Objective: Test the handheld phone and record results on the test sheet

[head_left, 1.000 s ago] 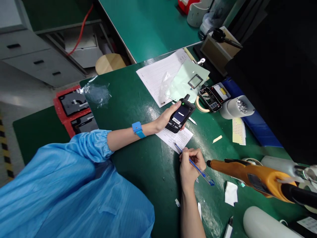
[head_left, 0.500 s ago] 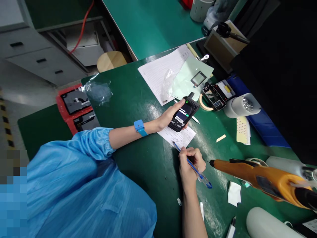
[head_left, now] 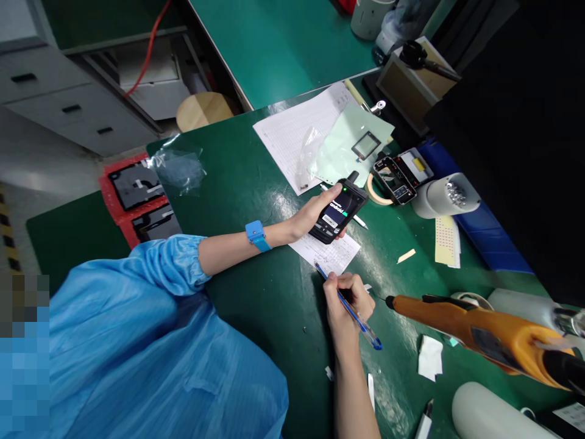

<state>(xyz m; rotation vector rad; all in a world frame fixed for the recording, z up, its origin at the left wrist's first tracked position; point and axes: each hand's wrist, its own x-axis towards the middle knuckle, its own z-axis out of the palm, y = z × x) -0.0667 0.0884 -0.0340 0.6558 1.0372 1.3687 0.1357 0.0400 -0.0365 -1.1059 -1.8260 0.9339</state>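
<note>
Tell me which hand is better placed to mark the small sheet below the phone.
The right hand, I'd judge: it already holds the pen, tip near the small sheet. The left hand is occupied holding the phone.

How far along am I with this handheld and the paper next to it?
Looks done: the handheld is powered on, green light lit, and the small sheet carries markings. In hand: your left hand holds the handheld; your right hand holds the blue pen, tip near the sheet's edge. Probably left: startup, since the screen shows an android logo. Whether more writing remains, I can't tell.
</note>
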